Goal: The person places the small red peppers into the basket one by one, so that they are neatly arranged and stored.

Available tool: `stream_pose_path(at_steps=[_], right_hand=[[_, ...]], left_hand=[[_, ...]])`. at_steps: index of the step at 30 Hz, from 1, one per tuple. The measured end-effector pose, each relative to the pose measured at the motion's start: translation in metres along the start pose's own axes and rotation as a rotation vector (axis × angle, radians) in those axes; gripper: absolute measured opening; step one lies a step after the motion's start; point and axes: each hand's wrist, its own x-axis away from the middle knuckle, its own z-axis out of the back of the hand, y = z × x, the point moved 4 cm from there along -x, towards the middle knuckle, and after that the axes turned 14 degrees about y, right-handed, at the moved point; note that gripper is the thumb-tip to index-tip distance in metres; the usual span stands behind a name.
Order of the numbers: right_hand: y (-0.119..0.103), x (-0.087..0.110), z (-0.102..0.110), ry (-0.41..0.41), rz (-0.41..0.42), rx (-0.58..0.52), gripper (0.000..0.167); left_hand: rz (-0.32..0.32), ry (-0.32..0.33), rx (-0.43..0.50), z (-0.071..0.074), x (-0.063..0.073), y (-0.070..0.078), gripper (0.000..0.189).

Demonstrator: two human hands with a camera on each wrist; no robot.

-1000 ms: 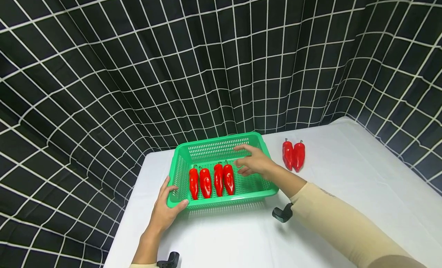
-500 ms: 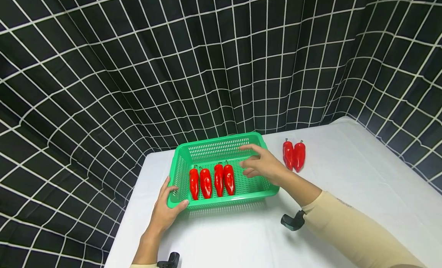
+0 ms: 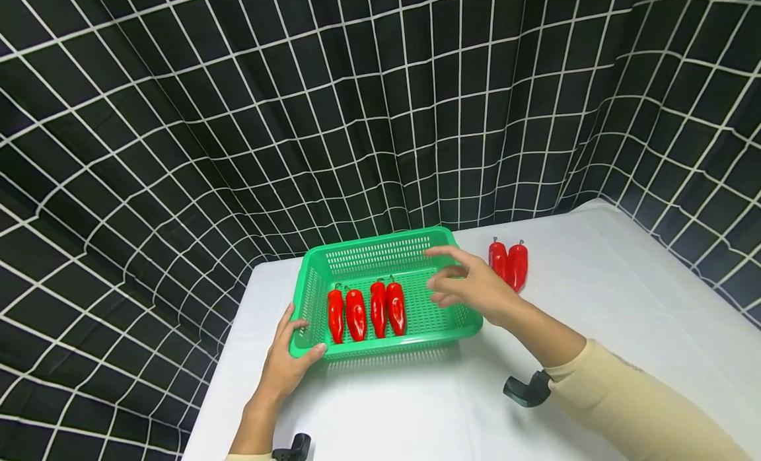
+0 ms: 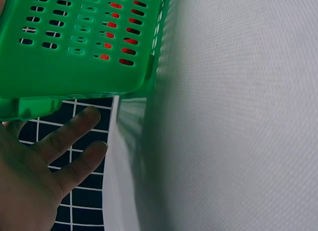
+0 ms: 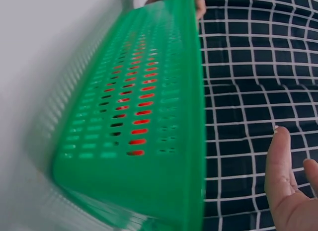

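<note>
A green plastic basket (image 3: 386, 344) with slotted walls stands on the white cloth. Several long red peppers (image 3: 378, 309) lie side by side in its left and middle part, stems pointing away from me. My left hand (image 3: 284, 368) holds the basket's near left corner, thumb on the front rim and a finger over the side rim; two other fingers stretch free in the left wrist view. Above the basket's right end hovers my right hand (image 3: 475, 289), fingers spread and holding nothing. Behind it, two more red peppers (image 3: 518, 266) lie together on the cloth, the left one partly hidden.
The white-covered table (image 3: 380, 408) reaches up to a black curtain (image 3: 333, 117) with a white grid, which hangs behind and at both sides. A dark wrist camera (image 3: 528, 390) sits under the right wrist, and another (image 3: 292, 448) by the left.
My right hand has drawn back to the right, from beside the peppers in the basket to over its right end. The left hand and the basket stay almost where they were.
</note>
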Motion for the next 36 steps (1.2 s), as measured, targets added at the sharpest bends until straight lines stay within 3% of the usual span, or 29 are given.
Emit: stream_pose_path(at_steps=[17, 30, 36], right_hand=[[-0.012, 0.02, 0.046, 0.071, 0.103, -0.023, 0.059], [-0.009, 0.011, 0.093, 0.29, 0.209, 0.086, 0.057], [0.002, -0.002, 0.113, 0.381, 0.198, 0.159, 0.059]], left_hand=[[0.004, 0.001, 0.023, -0.001, 0.0, -0.001, 0.056], [0.013, 0.005, 0.012, 0.0, 0.0, 0.0, 0.056], [0.019, 0.002, -0.005, -0.001, -0.001, -0.002, 0.057]])
